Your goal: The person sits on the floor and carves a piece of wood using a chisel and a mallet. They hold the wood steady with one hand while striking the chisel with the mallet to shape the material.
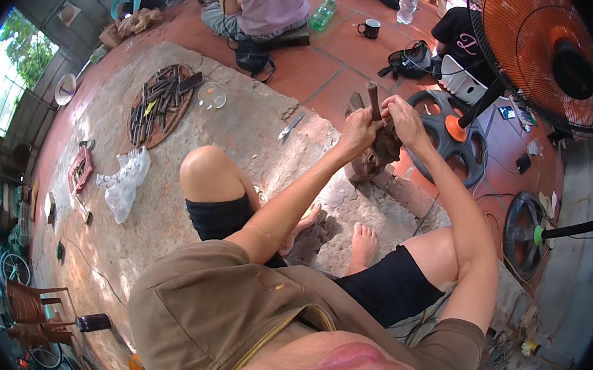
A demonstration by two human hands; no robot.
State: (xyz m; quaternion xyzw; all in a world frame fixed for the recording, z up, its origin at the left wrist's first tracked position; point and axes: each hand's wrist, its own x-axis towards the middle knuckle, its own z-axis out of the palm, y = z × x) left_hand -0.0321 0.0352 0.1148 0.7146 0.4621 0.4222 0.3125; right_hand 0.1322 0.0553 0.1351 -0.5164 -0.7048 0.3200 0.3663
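In front of me, beyond my bare feet, a dark brown, knobbly piece that looks like carved wood (387,145) rests on a low block (363,171). My left hand (360,131) is closed around a brown wooden stick (373,98), which stands up out of the fist like a tool's handle; its lower end is hidden. Close beside it, my right hand (404,121) has its fingers bent in at the top of the brown piece. What those fingers grip is too small to make out.
A round tray (133,125) of dark sticklike tools lies left on the stone slab, near a plastic bag (125,184) and a pink frame (81,170). At right stand an orange fan (572,69) and its wheel-shaped base (429,106). Other people sit beyond, near a mug (371,28).
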